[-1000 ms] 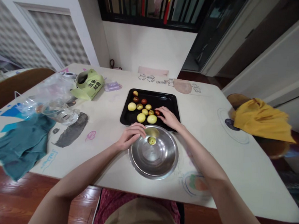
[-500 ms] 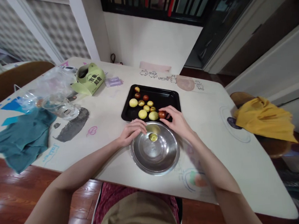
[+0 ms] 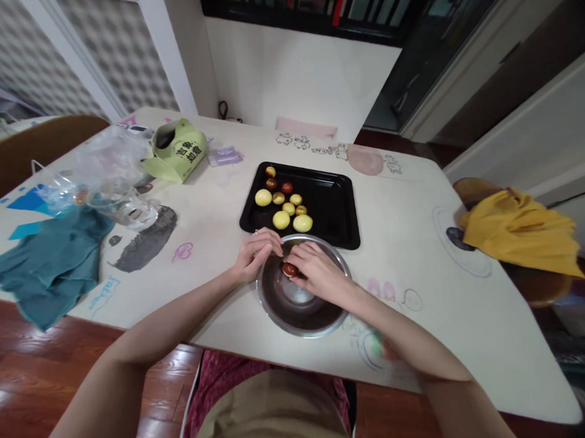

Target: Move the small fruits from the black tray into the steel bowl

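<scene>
My right hand (image 3: 319, 270) is inside a shiny metal bowl (image 3: 305, 330), its fingers closed round a red-brown fruit that looks like a jujube (image 3: 290, 269). On the bowl's left rim lies my left hand (image 3: 257, 253), with its fingers bent over the edge. The right hand hides part of the bowl's inside. Just beyond the bowl is a black tray (image 3: 328, 190) with several fruits in its left half. Among them are a pale yellow-green fruit (image 3: 303, 223), a brown-mottled yellow jujube (image 3: 296, 199) and a dark red jujube (image 3: 287, 188).
A teal cloth (image 3: 58, 262) hangs over the table's left edge. Near it are a clear glass jug (image 3: 131, 210), a clear plastic bag (image 3: 110, 151) and a green paper box (image 3: 182, 150). A yellow cloth (image 3: 518, 233) drapes a chair at right. Drawings mark the white table (image 3: 456, 341).
My right hand has picked the red-brown jujube from the tray's near edge and brought it into the bowl. The left hand has stayed at the rim, its fingers now more bent.
</scene>
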{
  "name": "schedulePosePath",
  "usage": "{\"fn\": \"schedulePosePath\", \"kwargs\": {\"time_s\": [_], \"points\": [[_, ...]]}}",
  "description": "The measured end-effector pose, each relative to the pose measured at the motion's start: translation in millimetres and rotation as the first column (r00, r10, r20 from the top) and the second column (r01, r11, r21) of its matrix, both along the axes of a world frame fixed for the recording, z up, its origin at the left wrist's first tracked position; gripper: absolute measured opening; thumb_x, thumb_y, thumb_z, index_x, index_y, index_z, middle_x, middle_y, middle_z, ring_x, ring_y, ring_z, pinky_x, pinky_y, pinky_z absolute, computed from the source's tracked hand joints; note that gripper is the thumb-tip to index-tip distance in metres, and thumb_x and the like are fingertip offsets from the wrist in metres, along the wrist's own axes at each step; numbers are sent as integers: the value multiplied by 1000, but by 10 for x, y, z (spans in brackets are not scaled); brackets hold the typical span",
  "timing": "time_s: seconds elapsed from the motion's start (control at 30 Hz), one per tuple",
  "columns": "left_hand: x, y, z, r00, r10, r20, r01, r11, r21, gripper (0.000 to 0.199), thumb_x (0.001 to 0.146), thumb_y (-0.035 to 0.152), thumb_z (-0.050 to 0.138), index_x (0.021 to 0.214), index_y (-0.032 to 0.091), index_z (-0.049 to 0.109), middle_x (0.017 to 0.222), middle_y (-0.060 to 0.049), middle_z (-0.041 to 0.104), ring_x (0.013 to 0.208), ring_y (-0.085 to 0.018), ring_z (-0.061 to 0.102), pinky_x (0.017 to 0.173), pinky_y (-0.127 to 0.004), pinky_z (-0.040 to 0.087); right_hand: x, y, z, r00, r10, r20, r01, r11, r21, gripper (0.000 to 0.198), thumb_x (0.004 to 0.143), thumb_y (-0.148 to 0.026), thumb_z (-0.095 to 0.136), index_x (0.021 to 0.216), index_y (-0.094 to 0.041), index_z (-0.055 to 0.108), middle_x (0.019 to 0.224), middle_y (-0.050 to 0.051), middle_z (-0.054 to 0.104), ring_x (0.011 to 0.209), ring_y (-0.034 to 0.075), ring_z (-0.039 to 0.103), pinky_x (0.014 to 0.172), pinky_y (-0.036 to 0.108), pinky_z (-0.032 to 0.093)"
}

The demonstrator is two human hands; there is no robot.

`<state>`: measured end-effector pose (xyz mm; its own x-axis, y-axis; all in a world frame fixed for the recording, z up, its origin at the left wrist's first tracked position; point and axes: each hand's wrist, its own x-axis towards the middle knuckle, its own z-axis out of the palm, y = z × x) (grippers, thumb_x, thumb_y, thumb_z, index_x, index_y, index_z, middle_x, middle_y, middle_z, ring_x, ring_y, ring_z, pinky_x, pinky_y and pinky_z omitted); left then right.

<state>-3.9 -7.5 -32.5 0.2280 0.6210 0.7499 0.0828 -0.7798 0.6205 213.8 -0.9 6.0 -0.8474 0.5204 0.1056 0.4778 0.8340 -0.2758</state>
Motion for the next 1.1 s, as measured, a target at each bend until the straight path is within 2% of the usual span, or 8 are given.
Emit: {"fn": "schedulePosePath", "kwargs": {"time_s": [0.3, 0.6, 0.73, 0.83, 0.93, 1.0, 1.1], "points": [[-6, 7, -3, 999, -9, -33, 8, 999, -38, 47, 112, 38, 41, 87, 18, 75, 82, -10, 76, 90, -25, 70, 88, -46, 55, -7, 6, -54, 1000, -4, 24, 3, 999, 49, 21, 87, -14, 80, 105, -18, 70, 105, 9, 69, 103, 29, 63, 98, 44, 47], [-14, 26, -42, 999, -22, -28, 21, 999, -46, 49, 112, 41, 41, 86, 17, 75, 83, -10, 75, 90, -24, 70, 89, -45, 54, 23, 16, -20, 1000, -7, 7, 7, 1000, 10, 36, 82, -16, 87, 113, -18, 69, 110, 10, 70, 108, 30, 65, 98, 46, 49], [-16, 39, -57, 1000, -25, -16, 24, 1000, -20, 45, 112, 37, 42, 88, 17, 75, 85, -10, 76, 93, -24, 69, 89, -43, 53, 86, 29, 61, 999, -9, -43, 9, 1000, -8, 39, 83, -18, 87, 117, -20, 69, 112, 9, 71, 111, 30, 66, 100, 46, 50], [-19, 42, -42, 1000, -16, -11, 16, 1000, -5, 43, 112, 33, 42, 89, 16, 74, 85, -10, 76, 94, -23, 69, 89, -43, 53, 199, 62, 132, 988, -20, -151, 18, 1000, -8, 32, 90, -23, 82, 120, -21, 69, 113, 9, 73, 111, 29, 67, 101, 47, 50], [-29, 46, -23, 1000, 22, -15, -22, 1000, -11, 44, 112, 35, 41, 91, 16, 75, 86, -10, 75, 92, -23, 69, 88, -43, 53, 376, 87, 132, 927, -112, -358, 124, 992, 9, 22, 100, -30, 70, 121, -24, 70, 116, 11, 74, 110, 30, 67, 98, 49, 53], [-44, 53, -24, 998, 59, -32, -59, 998, -17, 45, 113, 38, 40, 94, 16, 74, 88, -10, 75, 93, -24, 69, 90, -43, 53, 513, 71, 62, 840, -185, -509, 215, 977, -1, 16, 104, -30, 61, 115, -26, 72, 110, 10, 74, 106, 29, 68, 94, 49, 55], [-86, 75, -45, 985, 159, -61, -162, 985, -57, 44, 113, 39, 37, 102, 16, 73, 99, -11, 75, 101, -24, 68, 96, -43, 52, 713, -13, -131, 713, -248, -656, 305, 952, -29, 20, 106, -27, 53, 106, -28, 72, 99, 8, 72, 96, 29, 69, 87, 50, 58]]}}
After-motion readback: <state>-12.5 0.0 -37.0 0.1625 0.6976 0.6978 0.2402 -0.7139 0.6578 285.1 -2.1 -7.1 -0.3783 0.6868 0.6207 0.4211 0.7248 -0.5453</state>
